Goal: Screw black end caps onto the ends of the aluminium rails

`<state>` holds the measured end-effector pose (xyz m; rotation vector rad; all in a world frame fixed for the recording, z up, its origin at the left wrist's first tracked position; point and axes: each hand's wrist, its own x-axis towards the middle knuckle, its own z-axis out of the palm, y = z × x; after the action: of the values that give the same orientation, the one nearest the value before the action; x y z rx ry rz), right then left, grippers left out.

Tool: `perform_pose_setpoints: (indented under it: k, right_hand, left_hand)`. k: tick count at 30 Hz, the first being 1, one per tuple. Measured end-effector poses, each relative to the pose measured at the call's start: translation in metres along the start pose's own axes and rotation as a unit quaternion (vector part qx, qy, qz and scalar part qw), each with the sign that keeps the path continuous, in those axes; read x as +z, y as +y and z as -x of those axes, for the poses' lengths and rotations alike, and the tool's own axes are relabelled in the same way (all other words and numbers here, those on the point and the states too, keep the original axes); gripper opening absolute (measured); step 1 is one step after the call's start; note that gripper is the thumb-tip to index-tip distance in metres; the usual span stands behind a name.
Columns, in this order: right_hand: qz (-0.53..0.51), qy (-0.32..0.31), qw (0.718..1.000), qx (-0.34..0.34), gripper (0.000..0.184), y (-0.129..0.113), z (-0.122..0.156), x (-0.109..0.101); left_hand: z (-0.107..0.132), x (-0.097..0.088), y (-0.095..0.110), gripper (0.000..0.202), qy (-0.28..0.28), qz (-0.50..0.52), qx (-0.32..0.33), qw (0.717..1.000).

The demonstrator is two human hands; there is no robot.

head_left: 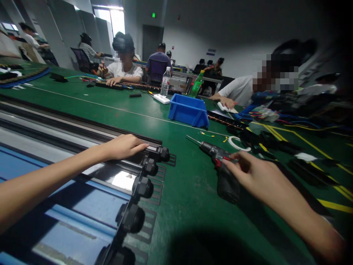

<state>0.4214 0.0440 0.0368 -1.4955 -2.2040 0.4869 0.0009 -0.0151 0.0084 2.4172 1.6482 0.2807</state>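
My left hand [124, 147] is on the farthest of several long metal profiles [91, 141], near its right end. Its thumb lies along the top, and the other fingers curl over the far side, partly hidden. Black cable glands [143, 187] sit in a row on the profiles' ends, with flat slotted tabs [150, 224] sticking out beside them. My right hand [256, 173] pinches the rear of a black and red cordless screwdriver [228, 180] between thumb and fingers. Its long thin bit points up and left, away from the profiles. Whether the screwdriver's grip touches the table is unclear.
A blue bin [189, 110] stands beyond the screwdriver on the green table [116, 110], near a clear bottle [165, 82] and a green bottle [196, 84]. A white cable coil [239, 143] and dark parts lie to the right. Co-workers sit across the table.
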Motion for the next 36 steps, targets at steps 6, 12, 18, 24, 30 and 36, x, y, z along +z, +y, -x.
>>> perform_pose_setpoints:
  k: [6, 12, 18, 24, 30, 36]
  right_hand:
    - [-0.083, -0.109, 0.974, -0.182, 0.041, -0.089, -0.017, 0.087]
    - [-0.113, -0.059, 0.969, -0.212, 0.054, -0.089, -0.020, 0.149]
    - [-0.121, -0.065, 0.964, -0.227, 0.066, -0.079, -0.016, 0.153]
    - [-0.114, -0.077, 0.961, -0.239, 0.066, -0.084, -0.023, 0.157]
    - [-0.108, -0.086, 0.959, -0.248, 0.065, -0.085, -0.024, 0.160]
    - [-0.102, -0.108, 0.949, -0.277, 0.068, -0.086, -0.026, 0.162]
  left_hand:
    - [-0.002, 0.001, 0.001, 0.058, 0.005, 0.003, -0.007, 1.000]
    - [-0.003, 0.001, 0.000, 0.057, -0.014, 0.000, -0.018, 1.000]
    - [-0.003, 0.000, 0.004, 0.055, -0.034, 0.000, -0.022, 0.999]
    - [-0.004, 0.000, 0.006, 0.052, -0.043, -0.006, -0.045, 0.998]
    - [-0.006, 0.000, 0.005, 0.052, -0.049, -0.004, -0.076, 0.996]
    - [-0.007, 0.000, 0.006, 0.055, -0.036, 0.003, -0.101, 0.994]
